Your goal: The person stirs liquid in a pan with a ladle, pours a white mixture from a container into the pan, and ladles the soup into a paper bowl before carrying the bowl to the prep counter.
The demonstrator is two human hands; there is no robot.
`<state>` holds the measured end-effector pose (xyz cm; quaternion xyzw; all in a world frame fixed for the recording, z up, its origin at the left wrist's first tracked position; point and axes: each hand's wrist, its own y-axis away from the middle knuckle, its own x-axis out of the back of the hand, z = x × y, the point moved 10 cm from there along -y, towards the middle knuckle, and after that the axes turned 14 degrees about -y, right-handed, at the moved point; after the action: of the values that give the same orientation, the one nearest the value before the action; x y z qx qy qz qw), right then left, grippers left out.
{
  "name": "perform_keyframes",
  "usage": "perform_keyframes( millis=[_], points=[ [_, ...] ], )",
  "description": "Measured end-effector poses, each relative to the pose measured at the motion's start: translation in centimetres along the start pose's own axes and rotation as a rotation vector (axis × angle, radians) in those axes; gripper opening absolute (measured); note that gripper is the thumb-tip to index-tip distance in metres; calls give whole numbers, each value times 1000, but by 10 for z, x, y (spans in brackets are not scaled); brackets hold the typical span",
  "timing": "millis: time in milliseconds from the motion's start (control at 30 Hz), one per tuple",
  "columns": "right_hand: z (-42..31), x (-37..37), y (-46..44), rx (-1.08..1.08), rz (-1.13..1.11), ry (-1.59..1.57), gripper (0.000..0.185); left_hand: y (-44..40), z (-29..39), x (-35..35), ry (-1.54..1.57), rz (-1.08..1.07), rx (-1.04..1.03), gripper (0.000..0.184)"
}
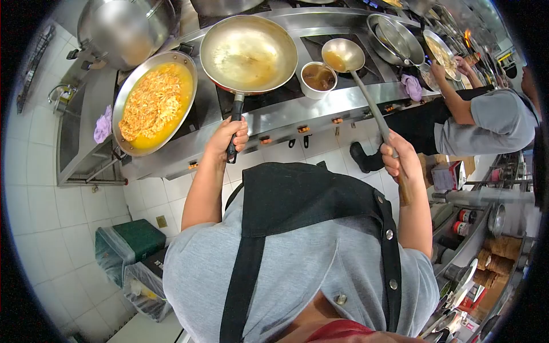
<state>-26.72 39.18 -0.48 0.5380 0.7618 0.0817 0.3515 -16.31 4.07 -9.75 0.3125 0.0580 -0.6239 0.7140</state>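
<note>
My left hand (227, 137) is closed around the black handle of a frying pan (223, 48), which sits over the stove with a thin film of oily liquid in it. The long handle of a ladle (347, 52) is in my right hand (400, 154), its wooden end running down along my forearm. Some yellowish liquid lies in the ladle's bowl, held above the stove. Just left of that bowl stands a white container (311, 90) of brown liquid. To the left of the frying pan, a wide oval pan (119, 108) holds shredded orange-yellow food in yellow liquid.
A large metal pot (126, 28) stands at the back left. Metal bowls (400, 43) rest on the stove at right, near a purple cloth (411, 87). Another person (483, 117) works at a pan farther right. Lined bins (137, 240) are on the floor at left.
</note>
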Motion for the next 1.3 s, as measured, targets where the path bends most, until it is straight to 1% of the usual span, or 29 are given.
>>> perform_keyframes(
  millis=[33, 67, 100, 167, 200, 267, 300, 367, 400, 433, 500, 533, 600, 633, 700, 733, 767, 833, 867, 900, 967, 1000, 1033, 1067, 1100, 1133, 1200, 1233, 1300],
  points=[
    [4, -5, -1, -65, -79, -149, 35, -1, -1, -1, 1, 4, -1, 12],
    [4, -10, 1, -73, -109, -182, 26, -1, -3, -5, -4, -13, 8, 10],
    [4, -14, 3, -78, -113, -179, 26, -1, -5, -7, -8, -27, 17, 7],
    [1, -24, 8, -54, -153, -126, 34, 0, -6, -10, -14, -20, 31, 7],
    [1, -30, 11, -58, -155, -125, 34, 1, -5, -13, -23, -23, 32, 8],
    [-4, -37, 15, 22, -75, 122, 43, 2, -4, -20, -19, -36, 44, 8],
    [-1, -41, 13, 25, -72, 121, 43, 2, -3, -22, -21, -40, 45, 8],
    [-1, -52, 7, 123, -82, 516, 49, 0, 0, -29, 2, -76, 50, 8],
    [-4, -57, 7, 157, -44, 745, 46, -3, 2, -32, -8, -90, 51, 8],
    [-10, -61, -2, 374, -72, 976, 46, -5, 4, -38, 27, -133, 52, 7],
    [-21, -76, -1, 643, -82, 1245, 47, -9, 9, -50, 56, -181, 54, 7],
    [-23, -76, -2, 649, -86, 1242, 47, -8, 12, -57, 58, -195, 58, 7],
    [-33, -86, 0, 816, -64, 1345, 48, -5, 15, -65, 52, -196, 55, 8],
    [-35, -87, -3, 820, -86, 1344, 48, -5, 17, -66, 56, -178, 45, 8],
    [-47, -82, -6, 862, -32, 1376, 48, -2, 20, -74, 2, -202, 27, 10],
    [-52, -81, -9, 790, 0, 1403, 47, 0, 22, -77, -4, -193, 21, 10],
    [-55, -80, -13, 789, -12, 1402, 47, 0, 23, -79, -3, -183, 19, 10],
    [-68, -77, -17, 858, -43, 1353, 47, 1, 26, -86, -28, -190, 17, 11],
    [-71, -72, -23, 769, -43, 1338, 47, -1, 28, -90, -35, -189, 14, 11],
    [-74, -66, -30, 776, -38, 1333, 47, -3, 30, -94, -30, -179, 18, 10],
    [-77, -56, -38, 867, -183, 1165, 49, -14, 30, -105, -31, -178, 29, 10],
    [-85, -58, -31, 868, -173, 1163, 49, -21, 32, -114, 18, -221, 37, 10],
    [-84, -52, -37, 550, -150, 956, 50, -29, 34, -123, 68, -263, 46, 9],
    [-71, -39, -42, 241, -128, 737, 51, -37, 36, -134, 53, -255, 51, 7],
    [-74, -33, -44, 244, -123, 732, 51, -49, 35, -145, 48, -259, 55, 7],
    [-77, -28, -48, 237, -138, 686, 51, -63, 33, -158, 57, -265, 77, 12],
    [-86, -19, -59, 236, -152, 637, 52, -90, 29, -183, 59, -243, 139, 28],
    [-90, -12, -66, 218, -143, 629, 52, -105, 25, -197, 134, -285, 167, 26],
    [-96, 3, -83, 208, -131, 619, 53, -139, 12, -220, 276, -290, 258, 25]
  ],
)
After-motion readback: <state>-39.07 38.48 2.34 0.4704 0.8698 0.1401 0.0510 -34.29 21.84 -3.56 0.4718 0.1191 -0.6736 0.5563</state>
